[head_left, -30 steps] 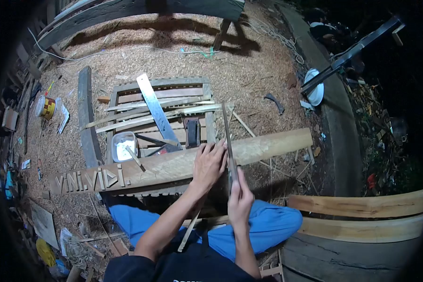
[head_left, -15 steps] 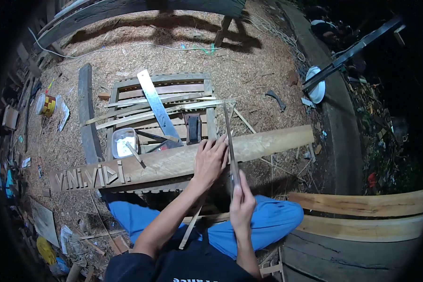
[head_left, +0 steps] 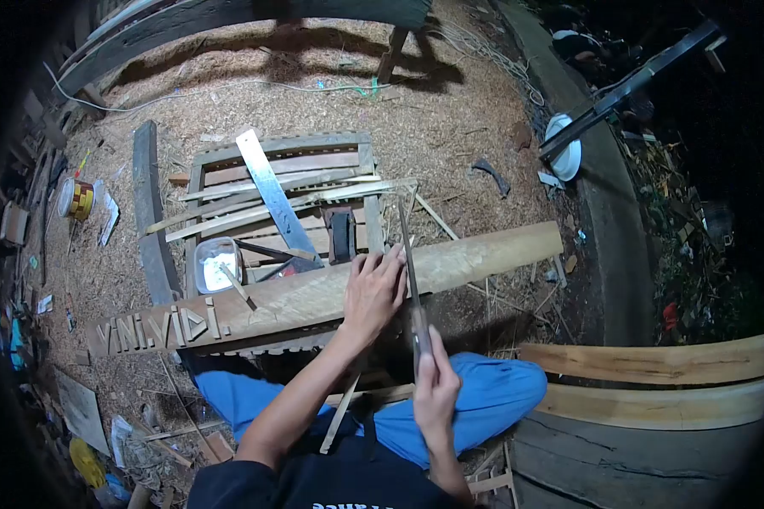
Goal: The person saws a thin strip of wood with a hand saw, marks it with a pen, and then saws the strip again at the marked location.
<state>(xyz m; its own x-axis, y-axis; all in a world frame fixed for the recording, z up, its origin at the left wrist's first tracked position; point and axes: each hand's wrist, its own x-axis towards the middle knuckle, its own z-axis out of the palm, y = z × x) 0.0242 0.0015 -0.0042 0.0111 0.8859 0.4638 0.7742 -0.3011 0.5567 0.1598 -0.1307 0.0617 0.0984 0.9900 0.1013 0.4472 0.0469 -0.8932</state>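
My right hand (head_left: 437,386) is wrapped round the handle of a handsaw (head_left: 408,254), its blade seen nearly edge-on and pointing away from me across a long wooden board (head_left: 484,254). Just left of the blade, my left hand (head_left: 372,293) rests on the board with its fingers drawn together. A small pale piece seems to be at its fingertips, too hidden to name. Raised wooden letters (head_left: 165,331) reading "VINI.VIDI." stand on the board's left end. Behind the board is a plastic tub of white stuff (head_left: 218,265) with a stick in it.
A slatted wooden frame (head_left: 365,157) carries a metal ruler (head_left: 267,182), thin wood strips (head_left: 314,197) and a dark block (head_left: 342,236). Planks (head_left: 654,365) lie at the right. A yellow-and-red tin (head_left: 78,199) stands left on the shavings-covered ground.
The saw has slid slightly towards me with my right hand. My left hand keeps its place on the board. The whole view has shifted a little.
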